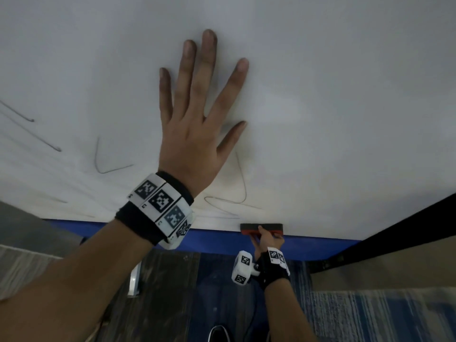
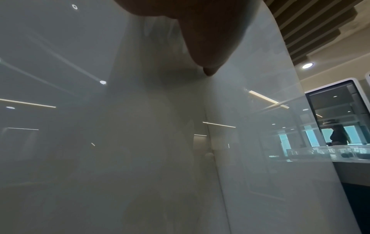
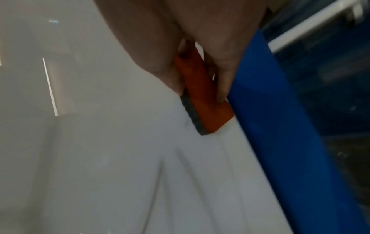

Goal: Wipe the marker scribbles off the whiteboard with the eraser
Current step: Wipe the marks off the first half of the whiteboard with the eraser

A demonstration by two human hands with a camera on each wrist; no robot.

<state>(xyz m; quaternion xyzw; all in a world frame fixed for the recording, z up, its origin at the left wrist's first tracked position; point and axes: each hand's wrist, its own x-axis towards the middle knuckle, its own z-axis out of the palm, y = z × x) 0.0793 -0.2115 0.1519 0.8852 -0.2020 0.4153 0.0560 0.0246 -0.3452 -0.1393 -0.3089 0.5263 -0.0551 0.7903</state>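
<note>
The whiteboard (image 1: 320,95) fills the upper head view, with thin black marker scribbles (image 1: 237,193) low on it and more scribbles (image 1: 103,166) to the left. My left hand (image 1: 197,114) lies flat on the board with fingers spread, above the scribbles. My right hand (image 1: 267,239) grips the orange eraser (image 1: 261,229), whose dark felt presses against the board's bottom edge beside the blue strip. In the right wrist view the eraser (image 3: 202,96) sits pinched between thumb and fingers, felt side on the whiteboard (image 3: 120,158). The left wrist view shows only a fingertip on the glossy whiteboard (image 2: 140,142).
A blue strip (image 1: 222,239) runs along the board's bottom edge. A black frame (image 1: 407,223) borders the board on the right. Below lie patterned carpet (image 1: 370,314) and a shoe (image 1: 218,334). Beyond the board's edge, a glass-walled room (image 2: 340,126) shows.
</note>
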